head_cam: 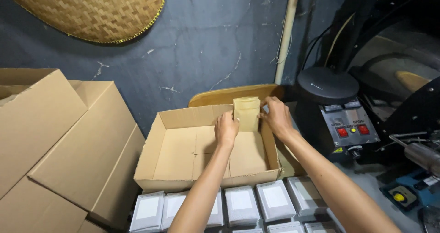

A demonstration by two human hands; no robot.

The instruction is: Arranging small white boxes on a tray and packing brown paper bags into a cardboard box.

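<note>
A tan paper pouch [247, 111] stands upright at the far right corner inside an open cardboard box [156, 137]. My left hand [226, 129] grips the pouch's left edge and my right hand [276, 116] holds its right edge. Both forearms reach over the box's near wall. Apart from this pouch, the box floor looks bare.
Several flat grey-and-white pouches [241, 204] lie in rows in front of the box. Large closed cardboard cartons [64, 141] stack at the left. A black machine with red switches [348, 125] stands at the right. A woven bamboo tray [91, 8] hangs on the dark wall.
</note>
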